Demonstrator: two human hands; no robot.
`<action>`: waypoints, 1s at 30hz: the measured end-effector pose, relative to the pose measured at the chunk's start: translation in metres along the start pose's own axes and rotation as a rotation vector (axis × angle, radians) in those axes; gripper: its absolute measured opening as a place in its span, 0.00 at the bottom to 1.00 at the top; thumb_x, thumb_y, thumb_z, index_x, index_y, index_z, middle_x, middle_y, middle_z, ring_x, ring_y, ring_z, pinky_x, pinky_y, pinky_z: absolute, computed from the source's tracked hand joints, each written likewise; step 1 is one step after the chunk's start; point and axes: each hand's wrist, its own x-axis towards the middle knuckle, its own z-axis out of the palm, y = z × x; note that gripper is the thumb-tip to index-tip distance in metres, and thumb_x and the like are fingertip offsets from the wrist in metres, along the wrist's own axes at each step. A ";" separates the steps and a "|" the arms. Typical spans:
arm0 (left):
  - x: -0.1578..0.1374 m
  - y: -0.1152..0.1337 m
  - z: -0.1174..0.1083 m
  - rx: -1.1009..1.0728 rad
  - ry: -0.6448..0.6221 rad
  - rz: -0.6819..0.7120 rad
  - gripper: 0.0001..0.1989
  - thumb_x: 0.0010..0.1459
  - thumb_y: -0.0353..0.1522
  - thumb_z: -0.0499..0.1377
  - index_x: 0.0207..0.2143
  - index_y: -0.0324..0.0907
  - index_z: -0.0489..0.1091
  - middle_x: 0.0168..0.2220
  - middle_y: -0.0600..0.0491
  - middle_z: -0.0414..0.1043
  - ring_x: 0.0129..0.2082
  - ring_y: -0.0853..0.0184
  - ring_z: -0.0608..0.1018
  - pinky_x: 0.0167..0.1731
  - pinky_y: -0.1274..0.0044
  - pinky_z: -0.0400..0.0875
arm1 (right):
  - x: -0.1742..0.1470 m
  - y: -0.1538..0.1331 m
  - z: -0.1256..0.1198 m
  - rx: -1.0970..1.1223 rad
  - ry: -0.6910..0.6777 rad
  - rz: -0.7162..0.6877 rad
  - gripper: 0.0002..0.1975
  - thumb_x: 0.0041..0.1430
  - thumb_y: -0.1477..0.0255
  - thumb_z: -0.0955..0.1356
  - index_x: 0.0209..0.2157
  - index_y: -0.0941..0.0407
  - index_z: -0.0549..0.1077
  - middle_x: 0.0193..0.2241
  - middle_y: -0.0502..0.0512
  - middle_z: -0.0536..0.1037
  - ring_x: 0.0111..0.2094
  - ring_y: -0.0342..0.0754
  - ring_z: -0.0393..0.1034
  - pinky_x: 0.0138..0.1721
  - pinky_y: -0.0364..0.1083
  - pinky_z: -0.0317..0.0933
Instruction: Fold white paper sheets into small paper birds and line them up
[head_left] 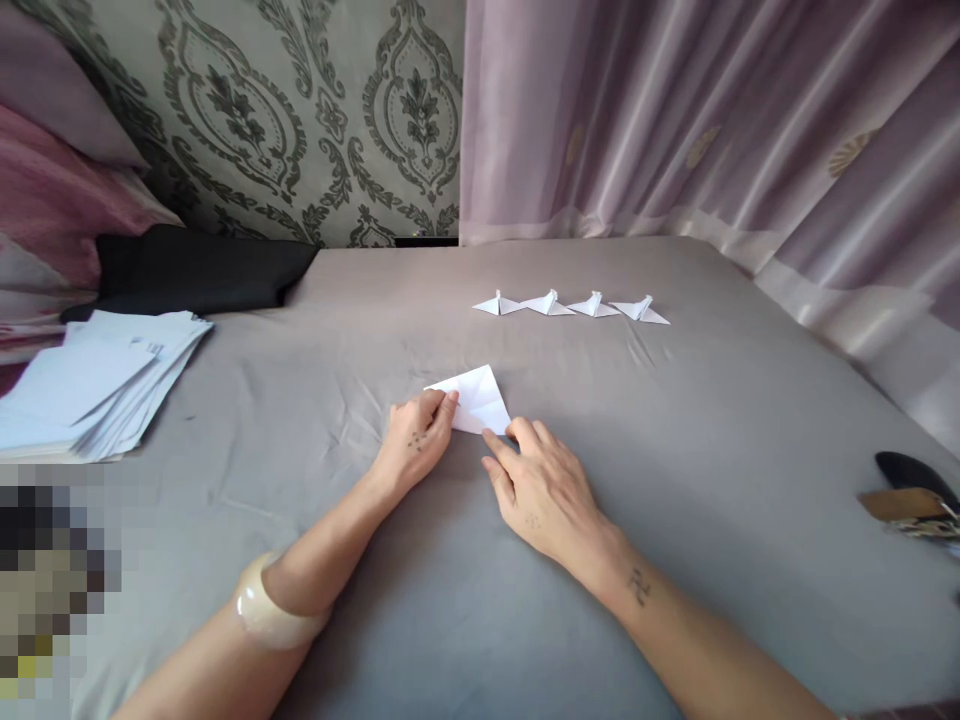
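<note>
A small folded sheet of white paper with crease lines lies on the grey cloth in the middle of the view. My left hand is closed on its left side, the thumb on top and the other fingers curled in. At the lower right corner of the paper, the fingertips of my right hand touch its edge, with the fingers spread apart and nothing gripped. Farther back, several folded paper birds stand in a row, wing tip to wing tip.
On the left lies a stack of white paper sheets, with a black folded cloth behind it. A dark object with a brown tag sits at the right edge. Purple curtains hang along the back right.
</note>
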 end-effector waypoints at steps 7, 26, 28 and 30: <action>0.001 -0.001 -0.008 -0.141 -0.012 -0.102 0.26 0.64 0.47 0.43 0.31 0.40 0.73 0.28 0.52 0.75 0.30 0.64 0.74 0.30 0.77 0.63 | 0.001 -0.001 0.000 0.004 -0.021 -0.006 0.20 0.67 0.68 0.59 0.56 0.55 0.70 0.40 0.60 0.71 0.40 0.52 0.64 0.40 0.51 0.63; -0.011 -0.007 -0.009 -0.070 -0.056 0.206 0.07 0.56 0.33 0.57 0.33 0.41 0.73 0.33 0.53 0.69 0.34 0.66 0.72 0.39 0.72 0.65 | -0.007 0.004 0.001 0.020 0.031 0.034 0.10 0.66 0.72 0.61 0.40 0.58 0.73 0.38 0.58 0.73 0.40 0.51 0.67 0.38 0.48 0.62; -0.011 -0.011 -0.009 0.005 0.018 0.343 0.06 0.57 0.32 0.58 0.32 0.42 0.75 0.37 0.51 0.68 0.39 0.63 0.71 0.44 0.69 0.63 | -0.007 0.007 0.002 0.029 0.086 0.068 0.08 0.64 0.73 0.63 0.42 0.58 0.72 0.39 0.58 0.73 0.41 0.51 0.67 0.38 0.48 0.62; -0.009 -0.017 -0.007 0.094 0.085 0.461 0.06 0.57 0.31 0.59 0.31 0.44 0.77 0.36 0.51 0.66 0.40 0.62 0.69 0.45 0.68 0.63 | -0.007 0.009 0.004 0.024 0.163 0.069 0.11 0.62 0.73 0.65 0.47 0.58 0.70 0.43 0.59 0.73 0.43 0.52 0.66 0.40 0.48 0.61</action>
